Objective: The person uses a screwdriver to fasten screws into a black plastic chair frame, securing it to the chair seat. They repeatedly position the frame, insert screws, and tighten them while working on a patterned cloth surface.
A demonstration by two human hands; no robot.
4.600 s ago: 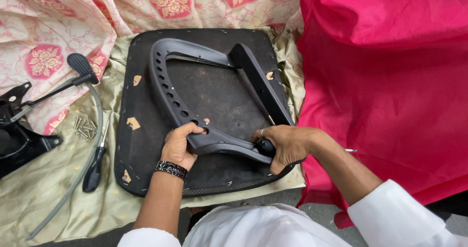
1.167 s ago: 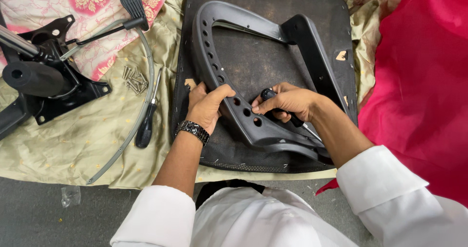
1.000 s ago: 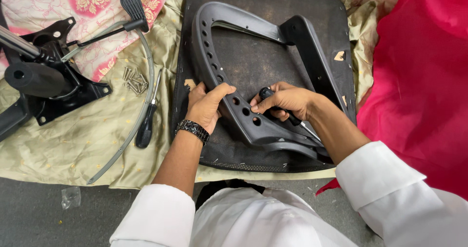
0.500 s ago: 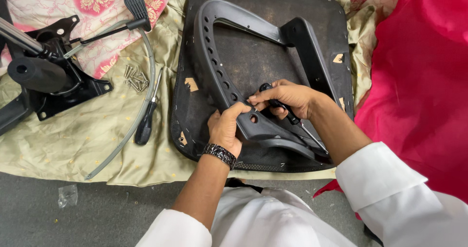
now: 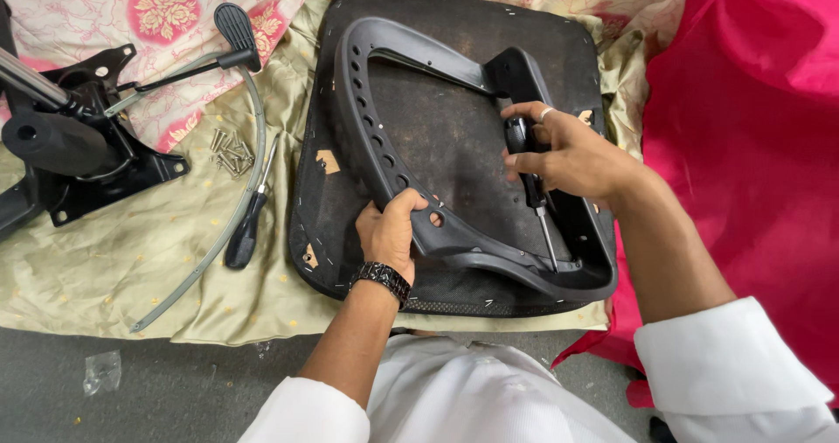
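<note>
1. The left hand (image 5: 391, 233) is clamping its fingers around the near bar of the black moulded-plastic armrest frame (image 5: 384, 159), a curved loop pierced by a row of round holes, and is bracing it flat.
2. The frame is lying on the upturned black fabric-covered seat pan (image 5: 454, 137), a squarish board with rounded corners, its rough cloth torn in small patches that show pale wood beneath.
3. The right hand (image 5: 568, 155) is gripping the black-handled screwdriver (image 5: 529, 185), fingers clenched about the handle, the thin steel shaft pointing down with its tip meeting the frame's near right corner.
4. By the look of it, this is the step of driving or loosening a fastener at that corner; the screw head itself is too small to make out.
5. The next move seems to call for the tip staying seated and the shaft square while the left hand is resisting any twist.
6. Off to the left, a second dark-handled screwdriver (image 5: 246, 224) and a small heap of shiny metal screws (image 5: 229, 150) are resting on the crinkled olive-gold satin cloth (image 5: 114, 251), beside the black steel chair tilt mechanism (image 5: 79, 150) with its paddle lever.
7. Bright pink fabric (image 5: 752, 146) is draping the right side.
</note>
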